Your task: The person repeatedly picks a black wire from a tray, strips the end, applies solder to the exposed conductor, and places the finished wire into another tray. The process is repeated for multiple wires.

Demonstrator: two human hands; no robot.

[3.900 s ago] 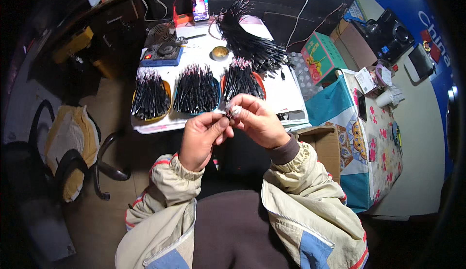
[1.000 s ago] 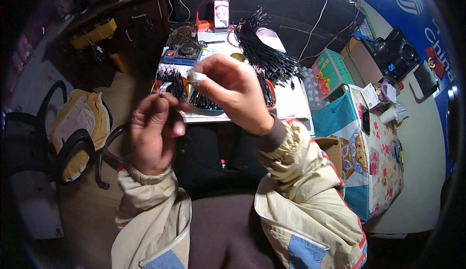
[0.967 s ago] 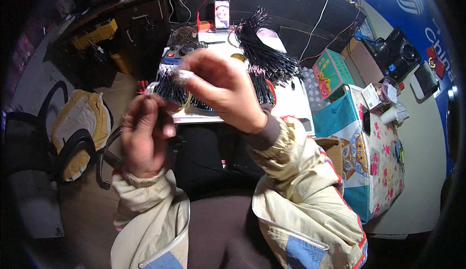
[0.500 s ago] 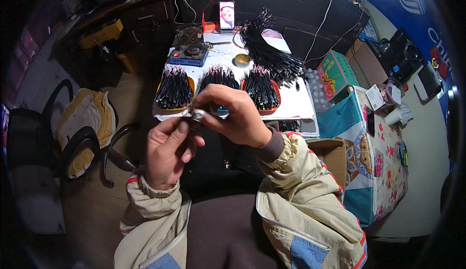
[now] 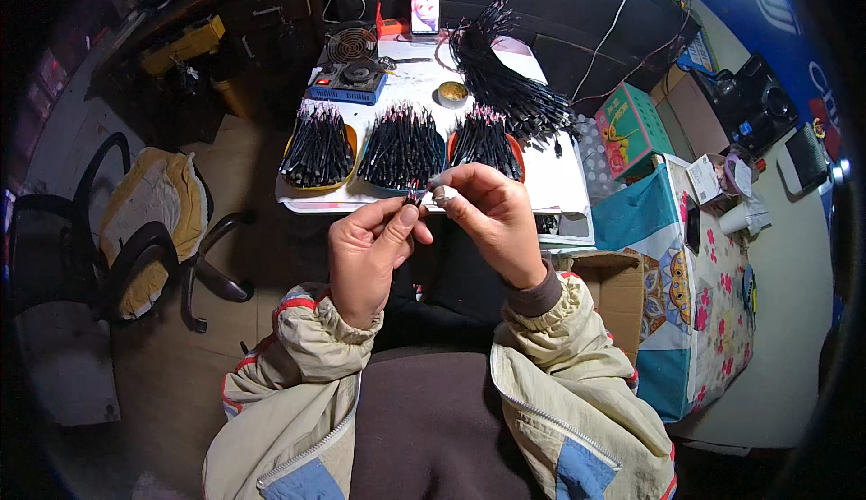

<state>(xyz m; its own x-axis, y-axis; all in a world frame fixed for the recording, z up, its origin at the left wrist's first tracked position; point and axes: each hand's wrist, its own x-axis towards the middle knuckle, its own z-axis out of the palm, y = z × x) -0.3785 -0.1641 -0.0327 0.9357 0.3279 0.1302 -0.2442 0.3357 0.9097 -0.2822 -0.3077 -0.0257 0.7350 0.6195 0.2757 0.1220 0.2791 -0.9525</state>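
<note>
My left hand [image 5: 365,261] is closed in a pinch on a short black cable [image 5: 411,197], whose thin wire ends, reddish in part, stick up past the fingertips. From the right, my right hand [image 5: 498,227] meets it with thumb and forefinger pressed together. Whitish wraps [image 5: 442,196] cover those fingertips; what they grip, if anything, is hidden. Just beyond the hands stand three trays heaped with black cables: a yellow tray [image 5: 351,142], a blue tray [image 5: 382,188] and a red tray [image 5: 517,152].
On the white table [image 5: 417,81] are a small blue soldering stove [image 5: 350,83], a round tin [image 5: 452,95], a lit phone [image 5: 425,8] and a large bundle of black cables [image 5: 501,76]. An open cardboard box [image 5: 615,292] sits at right, a black chair [image 5: 153,247] at left.
Both hands have moved right and come apart from their overlap; now only the fingertips meet. The wire ends have come into sight. The view has shifted slightly.
</note>
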